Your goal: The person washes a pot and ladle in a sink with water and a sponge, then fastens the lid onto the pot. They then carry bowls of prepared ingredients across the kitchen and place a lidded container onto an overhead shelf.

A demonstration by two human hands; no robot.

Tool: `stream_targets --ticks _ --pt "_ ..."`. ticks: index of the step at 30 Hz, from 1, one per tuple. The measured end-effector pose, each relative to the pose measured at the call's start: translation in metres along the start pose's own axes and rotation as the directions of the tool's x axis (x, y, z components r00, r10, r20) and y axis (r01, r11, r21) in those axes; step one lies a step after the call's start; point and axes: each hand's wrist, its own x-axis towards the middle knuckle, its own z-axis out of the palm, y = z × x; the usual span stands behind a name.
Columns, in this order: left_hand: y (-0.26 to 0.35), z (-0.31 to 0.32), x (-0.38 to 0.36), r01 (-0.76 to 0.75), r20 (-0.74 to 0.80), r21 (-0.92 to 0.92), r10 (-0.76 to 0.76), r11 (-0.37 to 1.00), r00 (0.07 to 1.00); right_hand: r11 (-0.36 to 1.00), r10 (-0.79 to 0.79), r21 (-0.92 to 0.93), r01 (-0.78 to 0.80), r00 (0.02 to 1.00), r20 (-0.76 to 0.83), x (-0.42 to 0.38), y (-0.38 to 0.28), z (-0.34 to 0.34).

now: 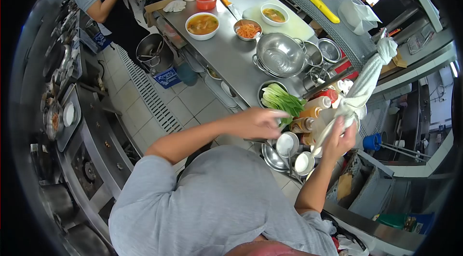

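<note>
My right hand point(339, 139) is closed around the lower end of a white cloth point(362, 82), which hangs knotted from a rail at the right. My left hand point(260, 122) is slightly blurred, its fingers apart and pointing right, with nothing visible in them. Just beyond the left hand, leafy green bok choy point(282, 99) lies in a metal bowl. Between my hands stand several squeeze bottles point(304, 124) and a small pot of white powder point(287, 144) with a spoon. Another pot with white contents point(304, 163) sits nearer to me.
On the steel counter point(230, 70) are a metal colander point(280, 54), a ladle-like strainer of shredded carrot point(248, 29), and soup bowls point(202, 25). A yellow-handled knife point(320, 7) lies on the upper shelf. Stoves point(87, 159) line the left side, where a co-worker point(108, 5) stands.
</note>
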Motion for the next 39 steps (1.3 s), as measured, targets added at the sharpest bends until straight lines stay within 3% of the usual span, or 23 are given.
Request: stream_targets --ticks 1,2,3,4,7,8,11,13,15,17,19,21,25,28,32,35,39 --pt "-0.038 -0.016 -0.020 0.099 -0.087 -0.176 -0.115 0.979 0.989 0.995 -0.073 -0.066 0.075 0.997 0.037 -0.010 0.000 0.000" --pt "-0.052 -0.039 -0.050 0.125 -0.158 -0.067 -0.134 0.990 0.978 0.984 -0.118 -0.129 0.119 0.993 0.020 -0.020 -0.004 0.001" --pt "-0.076 -0.049 -0.076 0.210 -0.310 -0.230 -0.276 0.950 0.910 0.967 -0.164 -0.196 0.162 0.986 0.005 -0.030 -0.010 0.003" --pt "-0.085 -0.059 -0.105 0.241 -0.405 -0.254 -0.330 0.937 0.853 0.943 -0.210 -0.264 0.201 0.978 -0.006 -0.040 -0.016 0.005" --pt "-0.134 -0.076 -0.186 0.137 -0.582 -0.481 -0.433 0.866 0.689 0.990 -0.083 -0.118 0.070 0.991 -0.107 -0.070 -0.033 0.015" --pt "-0.145 -0.078 -0.208 0.100 -0.619 -0.522 -0.456 0.847 0.640 0.996 -0.068 0.050 0.072 0.995 -0.070 -0.081 -0.030 0.023" --pt "-0.169 -0.086 -0.249 -0.038 -0.652 -0.609 -0.473 0.792 0.593 0.847 0.238 0.395 -0.355 0.919 0.314 -0.097 -0.052 0.069" --pt "-0.171 -0.096 -0.255 -0.076 -0.663 -0.612 -0.458 0.787 0.593 0.770 0.264 0.380 -0.513 0.798 0.542 -0.095 -0.073 0.114" --pt "-0.168 -0.112 -0.256 -0.095 -0.662 -0.607 -0.436 0.789 0.609 0.759 0.225 0.360 -0.542 0.738 0.636 -0.100 -0.079 0.172" --pt "-0.162 -0.132 -0.256 -0.095 -0.646 -0.599 -0.410 0.795 0.645 0.551 0.278 0.361 -0.753 0.573 0.771 -0.095 -0.088 0.230" --pt "-0.159 -0.150 -0.255 -0.073 -0.633 -0.588 -0.403 0.805 0.661 0.403 0.334 0.346 -0.847 0.488 0.806 -0.087 -0.094 0.282" --pt "-0.159 -0.162 -0.259 -0.053 -0.618 -0.586 -0.403 0.808 0.675 0.283 0.422 0.308 -0.908 0.406 0.811 -0.075 -0.095 0.331" --pt "-0.165 -0.174 -0.268 -0.051 -0.609 -0.609 -0.426 0.791 0.669 0.199 0.557 0.334 -0.921 0.387 0.735 -0.052 -0.074 0.418" --pt "-0.175 -0.175 -0.275 -0.044 -0.620 -0.628 -0.465 0.777 0.632 0.210 0.670 0.325 -0.922 0.378 0.639 -0.028 -0.046 0.472" --pt "-0.185 -0.174 -0.285 -0.028 -0.658 -0.622 -0.502 0.783 0.561 0.128 0.763 0.329 -0.936 0.305 0.570 0.001 -0.007 0.525" --pt "-0.166 -0.169 -0.293 -0.099 -0.710 -0.622 -0.506 0.777 0.489 0.025 0.808 0.369 -0.929 0.237 0.540 0.017 0.013 0.549" --pt "-0.154 -0.161 -0.304 -0.120 -0.752 -0.620 -0.543 0.775 0.375 -0.073 0.800 0.353 -0.933 0.156 0.579 0.017 0.031 0.586"
